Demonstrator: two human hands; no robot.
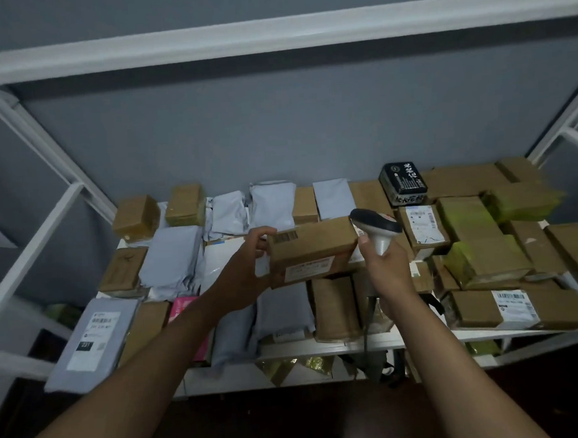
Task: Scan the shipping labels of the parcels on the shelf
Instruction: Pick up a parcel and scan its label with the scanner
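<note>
"231" on grey mailer's label (86,345)

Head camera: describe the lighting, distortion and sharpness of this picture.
Head view: dim, flat light, darkest along the bottom edge; wide-angle lens bows the shelf frame; the box in the left hand and the scanner in the right hand look soft, and label print is unreadable.

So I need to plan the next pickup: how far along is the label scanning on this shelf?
Nothing in view shows which parcels are already scanned. In hand: the left hand holds up a cardboard box, and the right hand grips the scanner just beside it. Possibly left: the shelf holds many more boxes and grey mailers, such as the labelled mailer at front left.
</note>
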